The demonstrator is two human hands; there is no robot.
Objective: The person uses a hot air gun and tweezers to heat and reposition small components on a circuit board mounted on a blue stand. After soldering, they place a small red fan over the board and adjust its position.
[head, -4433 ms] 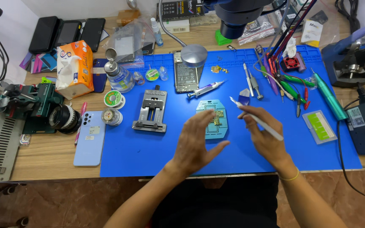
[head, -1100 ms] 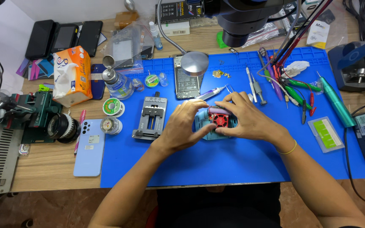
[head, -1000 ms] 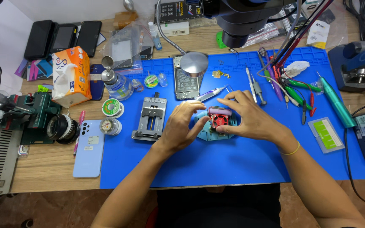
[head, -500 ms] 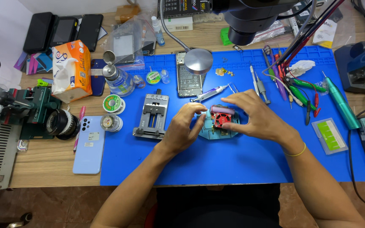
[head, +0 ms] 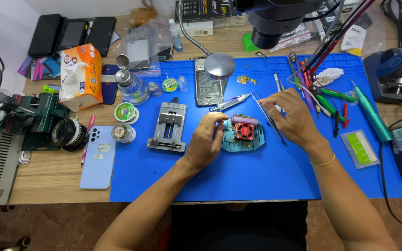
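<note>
A teal repair fixture (head: pixel 232 142) lies mid-mat on the blue work mat (head: pixel 266 176). A small red fan unit (head: pixel 245 131) and a pink cylinder (head: pixel 244 120) sit on top of it. My left hand (head: pixel 206 139) rests at the fixture's left edge, with curled fingertips gripping it. My right hand (head: pixel 294 116) is just right of the fixture and pinches thin metal tweezers (head: pixel 267 116). Their tips angle down past the fixture's right side.
A metal phone clamp (head: pixel 168 126) stands left of my hands, an opened phone (head: pixel 206 88) and a syringe-like tube (head: pixel 231 102) behind them. A light blue phone (head: pixel 99 158), solder reels, a tissue box (head: pixel 81 74), probes, a teal pen tool (head: pixel 372 114) and a microscope head (head: pixel 275 21) surround the mat.
My right hand has drawn back to the right off the fixture, now holding the tweezers. The red fan and pink cylinder are uncovered. My left hand stays at the fixture's left edge.
</note>
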